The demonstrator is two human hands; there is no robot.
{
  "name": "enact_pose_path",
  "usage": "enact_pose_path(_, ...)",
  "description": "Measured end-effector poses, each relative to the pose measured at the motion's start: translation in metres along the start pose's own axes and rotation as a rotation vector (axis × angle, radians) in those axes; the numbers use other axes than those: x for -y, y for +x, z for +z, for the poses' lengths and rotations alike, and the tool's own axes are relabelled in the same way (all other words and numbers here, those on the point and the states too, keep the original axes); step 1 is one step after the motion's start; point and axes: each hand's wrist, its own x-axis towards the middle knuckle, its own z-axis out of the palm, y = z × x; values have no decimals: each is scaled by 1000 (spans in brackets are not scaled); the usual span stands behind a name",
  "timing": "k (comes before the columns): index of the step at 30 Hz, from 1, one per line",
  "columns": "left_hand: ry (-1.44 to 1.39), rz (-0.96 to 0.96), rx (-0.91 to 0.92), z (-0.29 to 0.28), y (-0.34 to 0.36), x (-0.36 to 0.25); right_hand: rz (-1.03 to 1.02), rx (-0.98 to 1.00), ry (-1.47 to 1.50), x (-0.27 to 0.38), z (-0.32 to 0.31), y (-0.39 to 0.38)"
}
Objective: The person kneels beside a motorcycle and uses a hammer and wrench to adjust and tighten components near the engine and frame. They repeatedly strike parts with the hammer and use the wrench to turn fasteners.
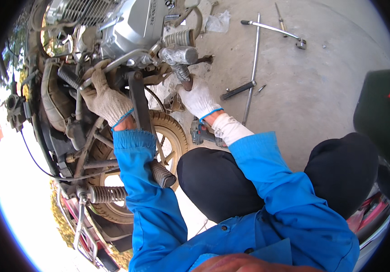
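My left hand [106, 97], in a knitted off-white glove, is closed around the end of a bent, bare-metal lever [124, 59] beside the motorcycle's engine [134, 27]. To the right, my right hand [198, 97], gloved too with a white wrap at the wrist, grips the brown handle of a hammer [179, 55]. The hammer's cylindrical grey head looks wrapped in tape or film, and so does the upper handle. That head is up near the engine's lower side and the lever's far end; whether it touches either I cannot tell.
The rear tyre [174, 131], a ribbed footpeg [162, 174] and a shock spring [106, 195] are close to my left arm. On the concrete lie a long rod [252, 68], a ratchet wrench [274, 31], a screwdriver [280, 20] and a power drill [199, 131]. A plastic bag [217, 21] is farther off.
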Motion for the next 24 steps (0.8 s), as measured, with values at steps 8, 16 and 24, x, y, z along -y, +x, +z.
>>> enact_pose_path(8,-14,-8,15,-1,2,0,-147,-166,51,-1,-1,3)
enact_pose_path(16,-46,19,24,-1,2,0,11,-167,192,9,-4,-5)
enact_pose_path(24,-45,-15,-9,-1,3,2,93,49,90,2,-9,1)
